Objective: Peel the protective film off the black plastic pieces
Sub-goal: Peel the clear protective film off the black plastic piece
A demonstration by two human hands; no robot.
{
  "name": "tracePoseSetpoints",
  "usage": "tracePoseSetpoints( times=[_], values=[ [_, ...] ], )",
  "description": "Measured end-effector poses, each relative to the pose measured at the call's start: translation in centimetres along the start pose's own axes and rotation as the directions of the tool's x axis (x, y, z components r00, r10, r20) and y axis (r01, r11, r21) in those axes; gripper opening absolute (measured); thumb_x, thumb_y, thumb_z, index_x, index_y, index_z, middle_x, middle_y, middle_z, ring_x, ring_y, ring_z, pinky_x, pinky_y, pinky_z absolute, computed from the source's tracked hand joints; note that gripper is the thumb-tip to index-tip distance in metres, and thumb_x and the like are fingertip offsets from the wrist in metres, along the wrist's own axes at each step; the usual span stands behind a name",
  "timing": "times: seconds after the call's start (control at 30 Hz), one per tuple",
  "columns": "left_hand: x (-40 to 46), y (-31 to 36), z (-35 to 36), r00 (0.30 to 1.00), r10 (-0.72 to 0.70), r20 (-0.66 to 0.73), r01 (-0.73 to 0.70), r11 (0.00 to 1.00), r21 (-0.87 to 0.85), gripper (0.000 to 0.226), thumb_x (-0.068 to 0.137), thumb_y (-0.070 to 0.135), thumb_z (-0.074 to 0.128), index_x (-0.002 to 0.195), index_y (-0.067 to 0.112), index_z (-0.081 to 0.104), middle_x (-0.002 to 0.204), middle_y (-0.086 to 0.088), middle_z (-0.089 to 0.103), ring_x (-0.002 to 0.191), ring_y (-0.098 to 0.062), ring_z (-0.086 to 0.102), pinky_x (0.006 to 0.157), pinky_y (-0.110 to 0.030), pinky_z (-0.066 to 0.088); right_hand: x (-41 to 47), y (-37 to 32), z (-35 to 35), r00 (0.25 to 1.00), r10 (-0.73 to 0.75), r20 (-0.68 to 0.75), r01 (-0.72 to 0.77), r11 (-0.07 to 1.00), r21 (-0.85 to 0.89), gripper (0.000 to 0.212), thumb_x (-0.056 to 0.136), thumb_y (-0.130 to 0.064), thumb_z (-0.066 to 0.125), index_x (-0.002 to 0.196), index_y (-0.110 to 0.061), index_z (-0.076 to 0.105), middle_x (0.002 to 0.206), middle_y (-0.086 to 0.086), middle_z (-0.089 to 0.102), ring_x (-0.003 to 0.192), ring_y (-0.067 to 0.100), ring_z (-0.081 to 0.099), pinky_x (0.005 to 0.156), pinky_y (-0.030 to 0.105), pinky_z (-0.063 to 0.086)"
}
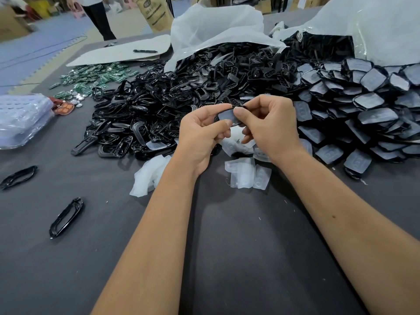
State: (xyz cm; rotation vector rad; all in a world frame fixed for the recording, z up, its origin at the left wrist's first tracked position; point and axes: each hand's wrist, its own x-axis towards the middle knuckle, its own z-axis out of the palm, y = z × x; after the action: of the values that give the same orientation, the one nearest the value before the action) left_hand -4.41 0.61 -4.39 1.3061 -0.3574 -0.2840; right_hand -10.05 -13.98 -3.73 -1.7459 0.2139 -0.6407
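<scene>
Above the grey table both hands hold one black plastic piece (228, 117) whose face carries a pale film. My left hand (202, 133) pinches its left side between thumb and forefinger. My right hand (270, 123) grips the right side, its thumb lying on the film's edge. To the right lies a heap of film-covered black pieces (363, 105). Straight ahead is a pile of bare black frames (147, 110). Just below the hands, loose peeled films (247, 173) lie on the table.
Two black frames (67, 218) (19, 177) lie apart at the left. Green circuit boards (95, 77) sit at the far left, clear plastic trays (20, 119) at the left edge. White bags (216, 26) stand behind the piles. A person stands at the back left.
</scene>
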Motion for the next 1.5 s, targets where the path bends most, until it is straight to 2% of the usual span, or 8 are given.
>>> tracePoseSetpoints(
  times=[0.27,0.4,0.5,0.63,0.73,0.83,1.07,1.5],
  values=[
    [0.3,0.0,-0.1,0.998,-0.065,0.014,0.067,0.984,-0.168,0.031,0.090,-0.016,0.062,0.109,0.004,0.074,0.070,-0.005,0.063,0.058,-0.010,0.056,0.060,-0.016,0.049,-0.2,-0.1,-0.5,0.969,-0.231,0.087,0.239,0.966,-0.103,0.026,0.101,-0.003,0.060,0.126,-0.008,0.061,0.070,0.004,0.068,0.060,0.020,0.072,0.060,0.044,0.063],
    [0.2,0.6,-0.1,0.992,-0.126,0.022,0.126,0.939,-0.320,0.029,0.093,-0.015,0.053,0.092,0.002,0.077,0.073,-0.005,0.063,0.056,-0.007,0.055,0.053,-0.011,0.046,-0.3,0.0,-0.4,0.921,-0.344,0.183,0.376,0.907,-0.189,0.025,0.102,-0.002,0.058,0.122,-0.008,0.071,0.084,0.000,0.069,0.078,0.019,0.070,0.072,0.045,0.061],
    [0.3,1.0,-0.6,0.982,-0.186,0.030,0.178,0.862,-0.475,0.043,0.097,-0.011,0.048,0.069,0.003,0.076,0.073,-0.005,0.064,0.053,-0.005,0.054,0.047,-0.010,0.043,-0.3,0.0,-0.3,0.889,-0.368,0.271,0.430,0.875,-0.223,0.031,0.097,-0.015,0.073,0.128,-0.011,0.073,0.100,0.006,0.068,0.091,0.019,0.067,0.076,0.033,0.060],
    [0.2,1.2,-0.9,0.967,-0.252,0.046,0.234,0.796,-0.558,0.015,0.095,0.003,0.064,0.089,-0.008,0.072,0.083,-0.014,0.066,0.059,-0.011,0.061,0.049,-0.011,0.049,0.1,0.2,-0.2,0.861,-0.466,0.205,0.507,0.816,-0.277,0.023,0.093,-0.016,0.079,0.115,-0.011,0.079,0.104,0.013,0.065,0.094,0.021,0.064,0.079,0.018,0.050],
    [0.2,1.2,-0.6,0.965,-0.252,0.078,0.256,0.821,-0.511,0.038,0.088,0.028,0.075,0.097,-0.008,0.075,0.095,-0.019,0.073,0.069,-0.014,0.068,0.058,-0.014,0.057,0.0,0.2,-0.2,0.922,-0.377,0.090,0.387,0.905,-0.177,0.005,0.095,-0.016,0.076,0.098,-0.019,0.079,0.106,0.011,0.062,0.095,0.022,0.064,0.076,0.030,0.057],
    [0.1,0.9,-0.1,0.983,-0.181,-0.026,0.158,0.910,-0.383,0.016,0.099,0.015,0.067,0.104,0.002,0.075,0.093,-0.010,0.075,0.073,-0.012,0.068,0.063,-0.016,0.057,0.0,0.0,-0.1,0.985,-0.164,0.051,0.165,0.986,-0.014,0.007,0.096,-0.014,0.074,0.093,-0.010,0.079,0.107,0.007,0.061,0.093,0.021,0.063,0.071,0.035,0.059],
    [0.1,0.9,0.0,0.988,-0.128,-0.090,0.094,0.947,-0.308,0.011,0.100,0.004,0.064,0.100,0.004,0.075,0.091,-0.008,0.074,0.075,-0.011,0.065,0.068,-0.020,0.058,-0.3,-0.5,0.1,0.948,0.171,0.268,-0.260,0.903,0.343,0.020,0.103,-0.015,0.064,0.105,0.001,0.076,0.099,0.017,0.068,0.085,0.021,0.060,0.066,0.027,0.054],
    [0.2,0.9,0.4,0.982,-0.164,-0.091,0.127,0.937,-0.325,0.015,0.105,0.009,0.058,0.110,0.002,0.069,0.093,-0.008,0.077,0.078,-0.014,0.070,0.068,-0.021,0.059,0.0,0.1,-0.3,0.957,0.142,0.251,-0.256,0.821,0.511,0.025,0.089,0.007,0.072,0.111,-0.004,0.072,0.079,0.004,0.077,0.081,0.020,0.076,0.075,0.030,0.061]
  ],
)
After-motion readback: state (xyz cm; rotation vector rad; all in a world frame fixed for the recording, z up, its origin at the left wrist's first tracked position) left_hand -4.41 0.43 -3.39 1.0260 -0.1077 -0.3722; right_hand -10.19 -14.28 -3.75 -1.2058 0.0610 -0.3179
